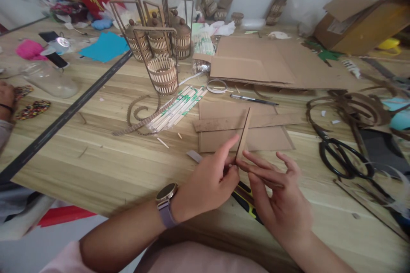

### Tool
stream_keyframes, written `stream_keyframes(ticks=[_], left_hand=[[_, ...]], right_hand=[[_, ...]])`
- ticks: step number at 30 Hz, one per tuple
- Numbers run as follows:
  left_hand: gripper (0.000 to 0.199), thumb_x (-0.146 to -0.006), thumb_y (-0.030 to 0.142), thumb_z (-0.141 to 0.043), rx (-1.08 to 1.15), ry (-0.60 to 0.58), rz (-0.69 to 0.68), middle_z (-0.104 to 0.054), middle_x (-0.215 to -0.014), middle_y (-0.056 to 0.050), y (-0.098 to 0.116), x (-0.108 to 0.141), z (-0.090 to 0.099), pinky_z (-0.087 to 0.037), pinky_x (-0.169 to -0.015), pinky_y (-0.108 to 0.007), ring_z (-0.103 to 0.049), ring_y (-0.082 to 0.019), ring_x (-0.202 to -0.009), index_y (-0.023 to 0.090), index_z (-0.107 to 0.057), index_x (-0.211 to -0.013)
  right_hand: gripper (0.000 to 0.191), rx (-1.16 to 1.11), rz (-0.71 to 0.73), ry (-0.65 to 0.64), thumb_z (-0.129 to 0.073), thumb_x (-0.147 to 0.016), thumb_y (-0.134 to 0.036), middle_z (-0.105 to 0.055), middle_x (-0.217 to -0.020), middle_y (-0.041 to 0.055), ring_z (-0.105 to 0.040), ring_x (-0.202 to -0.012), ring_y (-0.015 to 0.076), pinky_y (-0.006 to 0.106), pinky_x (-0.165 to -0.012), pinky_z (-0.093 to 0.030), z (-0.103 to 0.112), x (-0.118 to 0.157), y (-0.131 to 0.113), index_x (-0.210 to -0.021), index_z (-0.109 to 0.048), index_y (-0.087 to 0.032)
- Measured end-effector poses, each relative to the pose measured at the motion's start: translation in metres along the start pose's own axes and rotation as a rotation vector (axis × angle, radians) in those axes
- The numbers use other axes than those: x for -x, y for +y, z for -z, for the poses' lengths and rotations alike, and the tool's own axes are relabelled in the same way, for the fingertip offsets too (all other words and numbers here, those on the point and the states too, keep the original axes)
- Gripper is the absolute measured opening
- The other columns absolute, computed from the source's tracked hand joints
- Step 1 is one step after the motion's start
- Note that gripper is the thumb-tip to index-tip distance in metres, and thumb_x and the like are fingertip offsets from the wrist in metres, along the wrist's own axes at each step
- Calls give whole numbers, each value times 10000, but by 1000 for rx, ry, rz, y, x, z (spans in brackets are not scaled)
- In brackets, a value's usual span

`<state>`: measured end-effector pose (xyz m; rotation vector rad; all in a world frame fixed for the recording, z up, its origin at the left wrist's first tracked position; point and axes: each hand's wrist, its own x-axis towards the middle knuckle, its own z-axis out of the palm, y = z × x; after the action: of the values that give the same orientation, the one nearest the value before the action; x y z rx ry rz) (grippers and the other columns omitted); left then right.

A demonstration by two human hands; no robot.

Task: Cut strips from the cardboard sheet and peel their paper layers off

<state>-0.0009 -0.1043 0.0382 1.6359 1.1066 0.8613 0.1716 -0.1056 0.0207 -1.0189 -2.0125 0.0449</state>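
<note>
A narrow cardboard strip [244,134] stands up at a slant from between my hands. My left hand [213,179], with a watch on its wrist, pinches the strip's lower end between thumb and fingers. On the strip's right side, my right hand [278,192] touches the lower end with its fingertips, other fingers spread. Behind the strip, a long cardboard band [221,123] lies across a flat cardboard piece [211,140]. A yellow-and-black tool [246,200] lies partly hidden beneath my hands.
Black-handled scissors [346,158] and curled brown strips [355,108] lie right. Wrapped sticks [179,108], a pen [254,100], small slatted baskets [162,76] and large cardboard sheets [256,59] are farther back. Another person's hand [6,98] rests at the left edge, near a glass jar [51,81].
</note>
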Motion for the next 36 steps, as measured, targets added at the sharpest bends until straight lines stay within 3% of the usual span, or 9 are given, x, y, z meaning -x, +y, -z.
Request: stream_keyframes(ticks=[4, 8, 14, 21, 26, 28, 31, 33, 36], left_hand=[[625, -971, 155, -392, 5, -29, 15, -697, -896, -29, 2, -1, 2, -499, -690, -250, -629, -138, -732, 144, -267, -1583], [607, -981, 155, -374, 24, -7, 35, -716, -924, -34, 4, -2, 3, -509, -703, -260, -652, -151, -769, 172, -282, -1581], [620, -950, 146, -418, 9, 49, 17, -734, -905, -33, 2, -1, 1, -530, -744, -277, -674, -167, -810, 176, -328, -1563], [672, -873, 100, -448, -20, 72, 5, -736, -853, -25, 1, 1, 0, -527, -743, -273, -697, -182, -831, 188, -397, -1537], [618, -925, 152, -451, -9, 30, 18, -742, -919, -41, 3, 0, 2, -520, -767, -281, -681, -176, -829, 155, -374, -1539], [485, -984, 240, -457, 0, -1, 51, -730, -911, -42, 4, -2, 3, -511, -757, -277, -664, -172, -811, 139, -466, -1458], [311, -1049, 348, -410, -8, -69, 50, -693, -867, -31, 7, -4, 5, -472, -711, -254, -629, -154, -777, 154, -645, -1110], [317, -1063, 320, -371, -48, -82, 28, -667, -856, -28, 9, -4, 5, -444, -698, -248, -612, -146, -774, 161, -621, -953], [259, -1060, 279, -351, -144, -56, 0, -641, -861, -31, 10, -4, 4, -418, -693, -262, -592, -152, -766, 170, -551, -936]], right_hand=[[72, 38, 67, -32, -565, -981, -214, -814, -969, -18, -767, -962, 180, 405, -1107, -362, 1, -2, 1, -1025, -600, -259], [99, 65, 79, -29, -627, -955, -290, -810, -1014, 0, -748, -1039, 221, 442, -1122, -343, 0, -4, 1, -1051, -626, -265], [192, 43, 80, -9, -627, -902, -106, -810, -1015, -37, -747, -1045, 203, 436, -1150, -324, 1, -5, -4, -995, -640, -274], [165, -22, -6, -20, -564, -954, -130, -811, -974, -35, -752, -1028, 180, 403, -1141, -355, 1, -1, -2, -1051, -599, -259], [160, -58, -8, 3, -559, -947, -124, -811, -973, -30, -749, -1039, 198, 429, -1116, -378, 4, 0, 3, -1033, -579, -257], [181, -40, 23, 6, -566, -936, -113, -811, -998, -31, -747, -1044, 201, 441, -1122, -367, 5, 0, 4, -1034, -576, -265], [183, 15, 57, -17, -561, -939, -118, -807, -1048, -18, -739, -1066, 200, 439, -1138, -338, 5, -1, 5, -1035, -592, -271], [152, 47, 60, -21, -579, -943, -145, -804, -1067, -3, -732, -1087, 206, 438, -1147, -321, 5, -1, 6, -1030, -603, -268], [134, 59, 60, 1, -617, -935, -175, -802, -1071, -4, -725, -1106, 216, 450, -1142, -326, 4, -3, 6, -1026, -609, -273]])
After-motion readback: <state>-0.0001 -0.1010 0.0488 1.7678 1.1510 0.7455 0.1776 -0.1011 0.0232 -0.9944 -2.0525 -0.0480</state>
